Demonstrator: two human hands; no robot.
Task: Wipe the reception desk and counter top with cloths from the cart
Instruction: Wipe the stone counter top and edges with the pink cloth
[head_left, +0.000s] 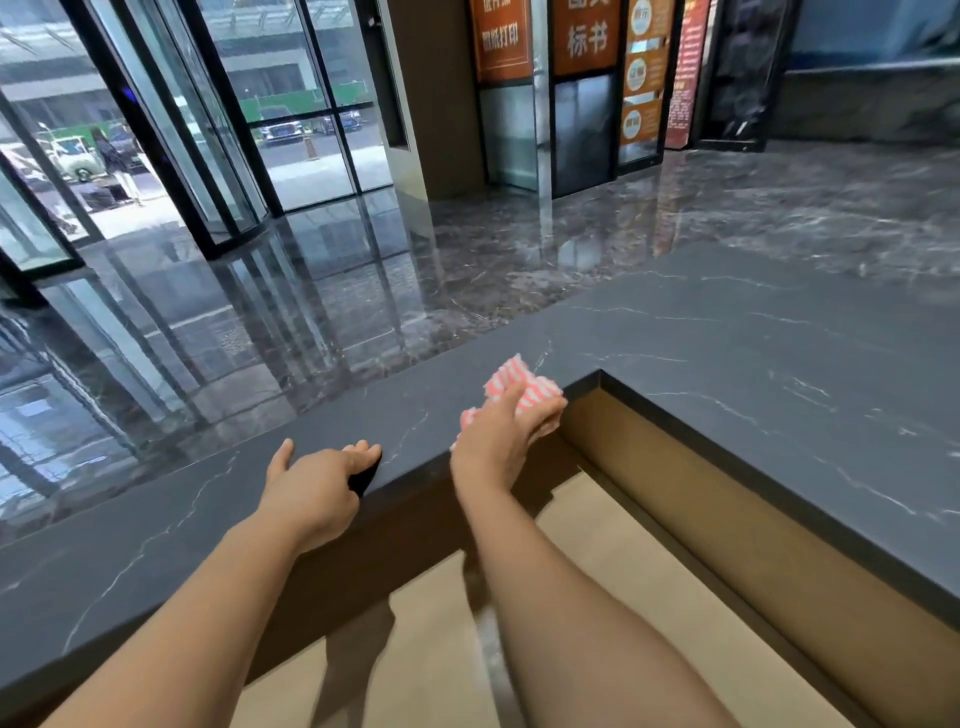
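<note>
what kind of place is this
Probably a building's entrance lobby, seen from behind the reception desk: a dark L-shaped counter, a revolving glass door to the street, a polished marble floor and standing signs. The right hand holds a striped cloth on the counter.

Two hands are at work here, one left hand (311, 488) and one right hand (493, 441). I count one striped cloth (535, 389), one dark counter top (727, 364) and one tan desk (597, 571) below it. By the far wall stand three orange signs (501, 41) and one red sign (685, 73). One person (117, 161) is outside.
</note>
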